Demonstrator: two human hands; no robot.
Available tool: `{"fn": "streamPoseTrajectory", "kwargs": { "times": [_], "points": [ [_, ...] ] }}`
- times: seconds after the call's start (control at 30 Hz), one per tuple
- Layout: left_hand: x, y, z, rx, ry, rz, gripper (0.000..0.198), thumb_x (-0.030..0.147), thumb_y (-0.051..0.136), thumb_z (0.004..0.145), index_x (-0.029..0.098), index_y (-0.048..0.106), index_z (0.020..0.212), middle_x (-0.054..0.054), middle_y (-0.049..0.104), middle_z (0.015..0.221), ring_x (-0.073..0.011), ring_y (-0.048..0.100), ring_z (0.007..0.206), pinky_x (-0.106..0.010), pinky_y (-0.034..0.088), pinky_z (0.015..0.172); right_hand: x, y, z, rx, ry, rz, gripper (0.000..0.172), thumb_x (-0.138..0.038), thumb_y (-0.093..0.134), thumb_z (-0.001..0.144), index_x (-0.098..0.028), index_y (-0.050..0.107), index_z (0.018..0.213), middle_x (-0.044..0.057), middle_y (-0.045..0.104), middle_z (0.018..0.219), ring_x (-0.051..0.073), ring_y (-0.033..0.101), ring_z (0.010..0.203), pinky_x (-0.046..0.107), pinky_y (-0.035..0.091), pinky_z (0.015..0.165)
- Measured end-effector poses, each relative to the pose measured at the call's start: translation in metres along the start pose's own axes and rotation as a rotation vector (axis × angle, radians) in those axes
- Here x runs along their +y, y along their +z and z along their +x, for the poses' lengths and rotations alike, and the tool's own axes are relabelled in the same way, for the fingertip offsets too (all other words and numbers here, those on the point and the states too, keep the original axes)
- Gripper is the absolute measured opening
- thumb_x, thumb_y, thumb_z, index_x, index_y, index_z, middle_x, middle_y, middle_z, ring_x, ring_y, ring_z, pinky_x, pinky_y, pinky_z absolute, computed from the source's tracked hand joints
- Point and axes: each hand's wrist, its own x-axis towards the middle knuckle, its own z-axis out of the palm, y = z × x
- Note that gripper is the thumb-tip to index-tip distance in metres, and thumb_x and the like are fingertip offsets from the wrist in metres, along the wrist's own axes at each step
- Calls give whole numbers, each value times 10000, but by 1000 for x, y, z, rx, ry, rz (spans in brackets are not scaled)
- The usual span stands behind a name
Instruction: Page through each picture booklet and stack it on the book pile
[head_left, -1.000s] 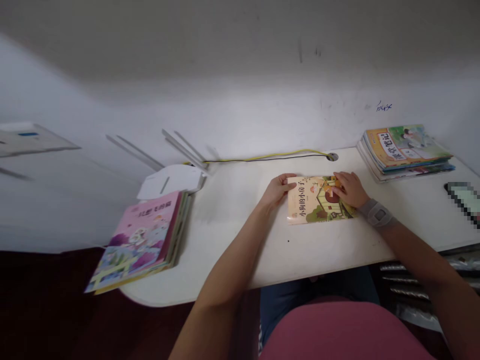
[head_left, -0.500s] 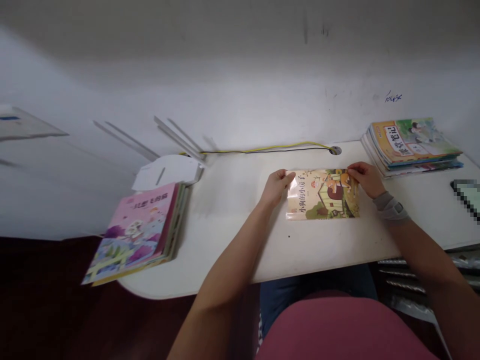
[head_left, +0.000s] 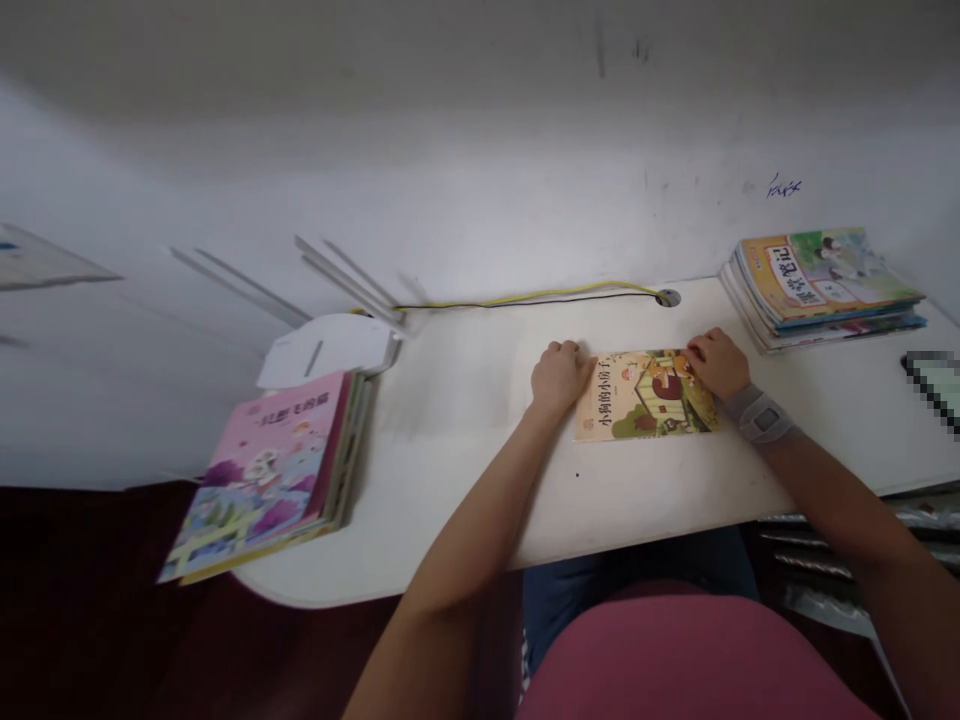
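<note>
A thin picture book with Chinese title text and a cartoon doghouse cover lies flat on the white desk. My left hand sits curled against the book's left edge, its fingers closed. My right hand rests over the book's upper right corner, with its fingers on the cover. A grey wrist band wraps my right wrist.
A pink-covered book stack overhangs the desk's left edge, beside a white paper piece. Several notebooks stand at back right, near a pixelated phone. A yellow and black cable runs along the wall into a desk grommet.
My left hand has curled and shifted left of the book's edge. My right hand has moved slightly down and inward onto the cover. The book sits slightly lower, and the view has shifted a little.
</note>
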Motion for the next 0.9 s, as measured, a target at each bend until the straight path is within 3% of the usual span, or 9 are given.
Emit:
{"fn": "streamPoseTrajectory", "kwargs": {
  "times": [0.17,0.33,0.43,0.6,0.77,0.9],
  "points": [
    [2,3,0,5,55,74,365,477,468,854,170,617,984,-161,583,1104,-316,554,1072,-412,433,888,-6,0,-5,-12,-70,-259,313,-310,391,917,-174,668,862,124,580,933,242,517,864,317,379,612],
    [3,6,4,15,-26,-154,326,495,596,767,177,596,841,-173,600,1065,-346,509,1135,-430,389,939,-10,0,-5,-36,-109,-336,337,-284,351,931,-156,662,910,148,578,947,258,500,875,333,375,623],
    [1,1,4,-24,-68,-282,301,484,590,773,190,575,838,-129,648,915,-305,583,1011,-398,434,855,-11,-1,-5,-55,-95,-321,325,-278,354,931,-156,655,933,147,582,943,259,502,885,335,380,642],
    [-8,-10,-14,-167,-166,-586,385,460,543,819,176,501,1075,-86,677,882,-187,640,749,-302,494,637,-12,-2,-6,-45,-83,-273,309,-278,366,927,-155,650,931,150,585,954,267,507,904,341,388,663],
    [-13,-18,-50,-461,-203,-819,307,420,676,716,166,549,833,-73,674,689,-157,629,561,-254,482,478,-8,3,-4,-26,-64,-165,270,-273,404,909,-168,653,892,146,600,950,261,525,912,338,405,695],
    [-13,-30,-62,-407,-183,-1018,298,377,703,683,195,503,808,-28,678,703,-116,602,524,-196,435,425,8,5,2,-1,-23,-22,297,-261,358,922,-181,644,934,93,635,926,205,560,853,303,432,720]
  ]
}}
